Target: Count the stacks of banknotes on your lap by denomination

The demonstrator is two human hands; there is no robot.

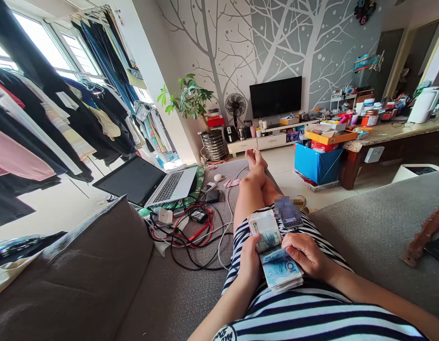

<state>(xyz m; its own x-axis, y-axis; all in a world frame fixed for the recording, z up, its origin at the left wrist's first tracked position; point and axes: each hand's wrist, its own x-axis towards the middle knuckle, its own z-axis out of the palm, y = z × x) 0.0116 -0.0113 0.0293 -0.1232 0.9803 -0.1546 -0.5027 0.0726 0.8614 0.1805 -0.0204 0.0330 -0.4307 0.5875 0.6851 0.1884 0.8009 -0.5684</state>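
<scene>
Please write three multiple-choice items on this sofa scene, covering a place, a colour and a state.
1. Where does the stack of banknotes rest?
A. on the person's lap
B. on the laptop
C. on the floor

2. What colour is the storage box on the floor by the table?
A. green
B. blue
C. white

3. In what state is the laptop?
A. lid shut
B. lid open, screen dark
C. lid open, screen bright

Answers:
1 A, the left hand and right hand hold it on the striped dress.
2 B, its sides are blue.
3 B, the raised screen shows black.
</scene>
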